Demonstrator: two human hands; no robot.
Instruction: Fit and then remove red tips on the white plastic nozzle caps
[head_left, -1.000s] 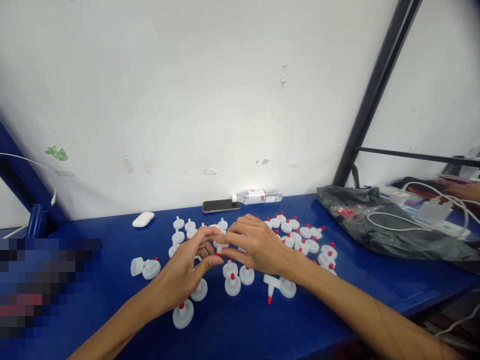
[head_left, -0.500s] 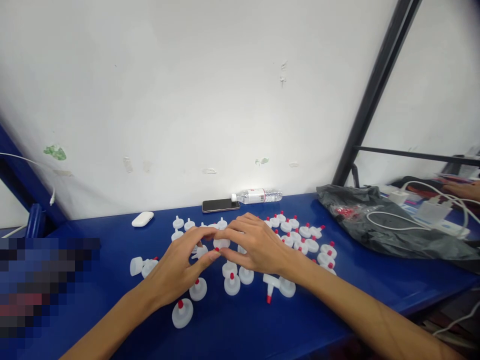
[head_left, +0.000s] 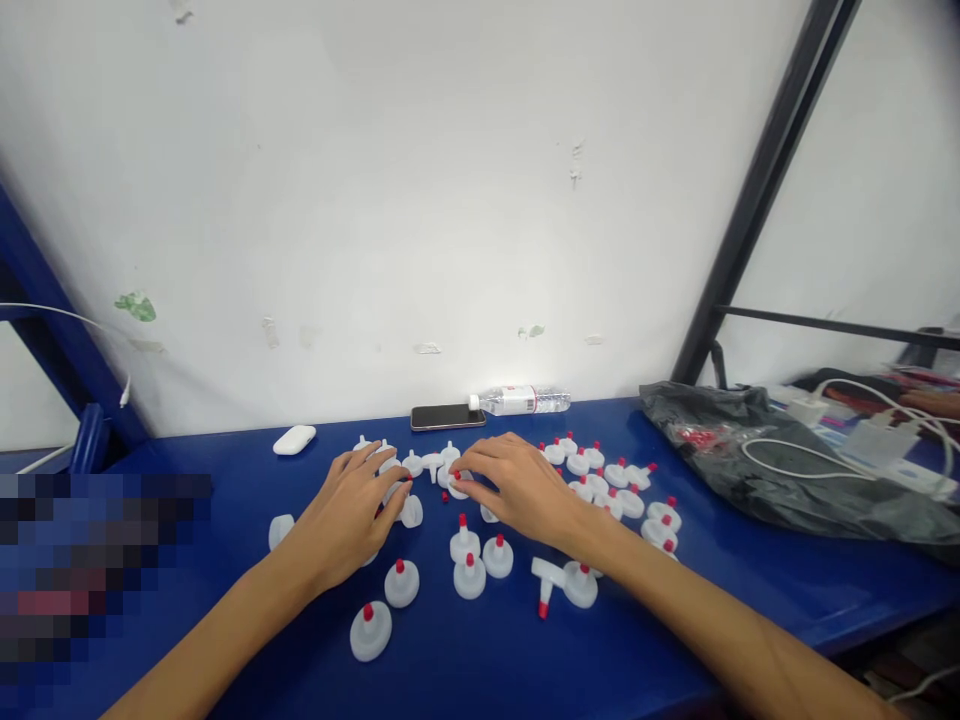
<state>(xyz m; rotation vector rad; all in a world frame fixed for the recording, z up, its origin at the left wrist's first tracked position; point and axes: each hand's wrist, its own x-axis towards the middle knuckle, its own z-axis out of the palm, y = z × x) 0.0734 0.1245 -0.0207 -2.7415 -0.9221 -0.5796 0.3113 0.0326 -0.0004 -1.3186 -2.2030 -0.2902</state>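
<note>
My right hand (head_left: 517, 485) has its fingers and thumb round a white nozzle cap (head_left: 458, 488) with a red tip, in the middle of the blue table. My left hand (head_left: 349, 510) is over the caps on the left. Its thumb and fingers are apart, and I see nothing held between them. A white cap (head_left: 412, 511) lies on its side by the left thumb. Between the hands is a small loose red tip (head_left: 445, 497). Nearer me stand several red-tipped nozzle caps (head_left: 469, 578). White caps without red tips (head_left: 412, 462) sit behind the left hand, partly hidden by it.
Many red-tipped caps (head_left: 628, 502) are grouped on the right. At the wall lie a phone (head_left: 448, 417), a water bottle (head_left: 517, 400) and a white earphone case (head_left: 295, 440). A dark plastic bag (head_left: 720, 470) with cables on it covers the right end of the table (head_left: 600, 665).
My hands have parted. The left has moved off to the left and its fingers have opened, while the right stays at the red-tipped cap. The view has shifted slightly.
</note>
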